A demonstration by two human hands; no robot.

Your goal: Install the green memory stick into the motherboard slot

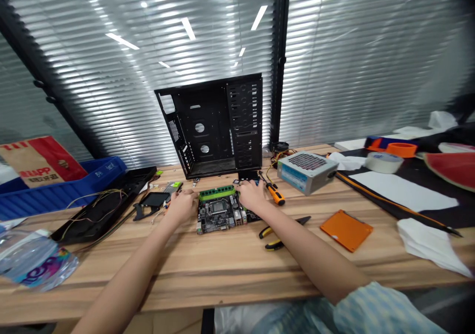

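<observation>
A small motherboard [219, 214] lies flat on the wooden table in front of me, its ports towards me. Along its far edge a green RAM stick [216, 191] sits at the bright green slots. My left hand [184, 203] has its bent fingers at the stick's left end. At the right end, the curled fingers of my right hand [252, 195] lie over the board's far right corner. Both sets of fingertips are partly hidden. Just beyond my right hand is an orange screwdriver [275, 194]. Yellow-and-black-handled pliers [274, 240] lie partly under my right forearm.
Behind the board stands an open black computer case [211, 126]. To the right are a power supply [306, 170], an orange drive bracket [346, 230] and tissues [430, 242]. At left are a plastic bottle [35, 260], a black panel [100, 215] and a blue bin [100, 175].
</observation>
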